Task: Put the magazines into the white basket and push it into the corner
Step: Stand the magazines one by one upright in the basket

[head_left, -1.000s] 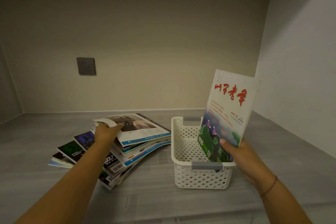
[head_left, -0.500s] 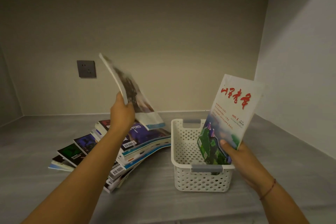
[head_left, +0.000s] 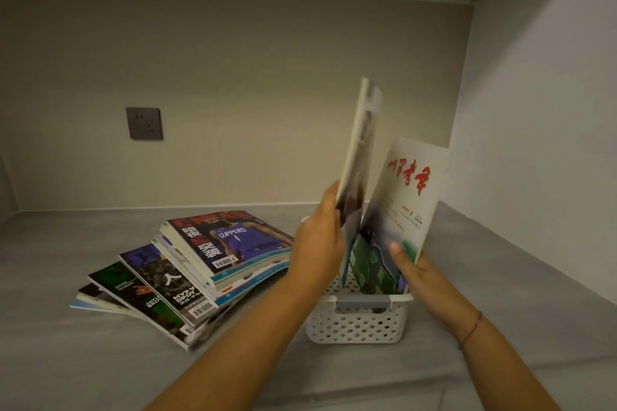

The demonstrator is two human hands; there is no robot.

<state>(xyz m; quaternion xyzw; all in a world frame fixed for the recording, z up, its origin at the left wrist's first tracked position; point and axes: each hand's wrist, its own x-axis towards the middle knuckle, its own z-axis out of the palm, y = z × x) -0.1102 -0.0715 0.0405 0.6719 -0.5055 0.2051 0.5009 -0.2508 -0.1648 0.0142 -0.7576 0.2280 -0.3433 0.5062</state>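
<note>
Hands (head_left: 320, 243) two, each gripping magazine (head_left: 410, 197), basket (head_left: 357, 327) one

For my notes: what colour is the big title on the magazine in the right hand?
Red title on a whitish cover; seen best in the head view.

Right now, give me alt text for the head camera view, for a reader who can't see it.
The left hand holds a magazine upright over the white basket, beside a red-titled magazine that the right hand holds standing in it. A fanned stack of magazines lies left of the basket.
</note>
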